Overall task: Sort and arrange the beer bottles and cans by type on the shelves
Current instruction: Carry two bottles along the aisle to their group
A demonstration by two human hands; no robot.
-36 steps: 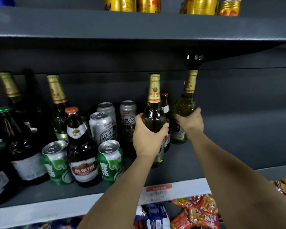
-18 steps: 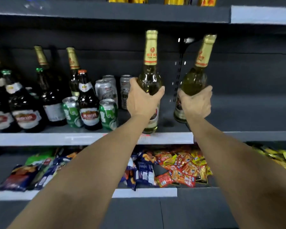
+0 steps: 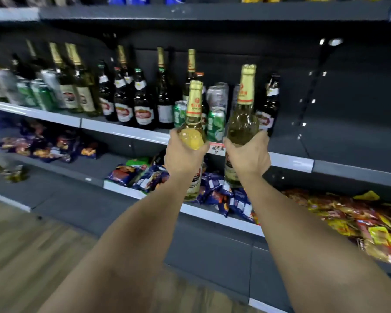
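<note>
My left hand (image 3: pixel 183 155) grips a gold-foil-necked beer bottle (image 3: pixel 193 123) around its body, held upright in front of the shelf edge. My right hand (image 3: pixel 250 155) grips a second bottle (image 3: pixel 244 114) of the same kind, a little higher. Both bottles are off the beer shelf (image 3: pixel 127 131). On that shelf stand dark brown bottles (image 3: pixel 142 105), gold-necked bottles (image 3: pixel 81 86), green cans (image 3: pixel 216 123) and silver cans (image 3: pixel 216 93), mixed together. One brown bottle (image 3: pixel 268 105) stands alone at the group's right end.
The right part of the beer shelf (image 3: pixel 348 136) holds nothing. Snack packets (image 3: pixel 142 175) fill the shelves below, with yellow and red packets (image 3: pixel 359 218) at right. Gold cans sit on the top shelf (image 3: pixel 212 11). Wooden floor (image 3: pixel 32 256) lies at lower left.
I have pulled both bottles off the shelf toward me and stepped back; the view has swung left, showing more bottles and cans along the shelf.
</note>
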